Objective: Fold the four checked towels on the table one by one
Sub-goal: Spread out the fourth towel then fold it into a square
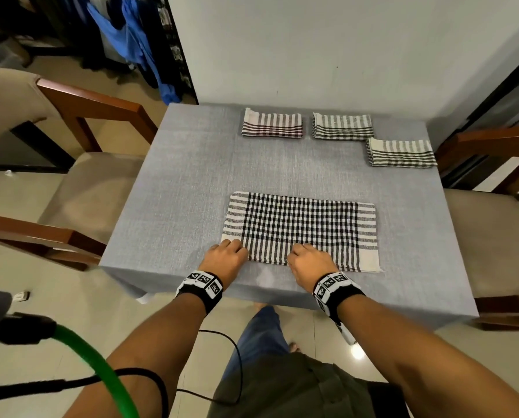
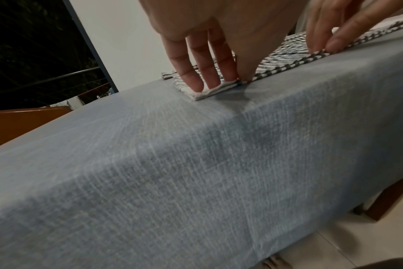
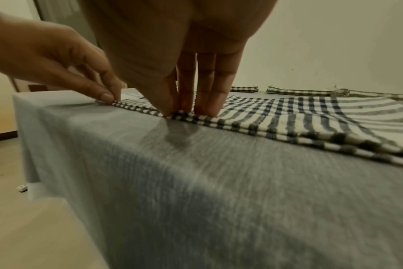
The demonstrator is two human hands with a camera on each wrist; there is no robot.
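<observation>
A black-and-white checked towel (image 1: 300,227) lies folded in half and flat near the front of the grey table (image 1: 185,182). My left hand (image 1: 234,245) pinches its near-left corner between thumb and fingers (image 2: 238,80). My right hand (image 1: 300,250) pinches the near edge around the middle (image 3: 173,113); the doubled layers (image 3: 288,116) show there. Three folded checked towels lie at the back: one at centre (image 1: 271,123), one to its right (image 1: 342,126), one nearer at the far right (image 1: 403,153).
Cushioned wooden chairs stand at the table's left (image 1: 71,188) and right (image 1: 493,224) sides. A white wall (image 1: 342,49) runs behind the table. Bare tablecloth lies between the flat towel and the folded ones. A green hose (image 1: 95,363) hangs at lower left.
</observation>
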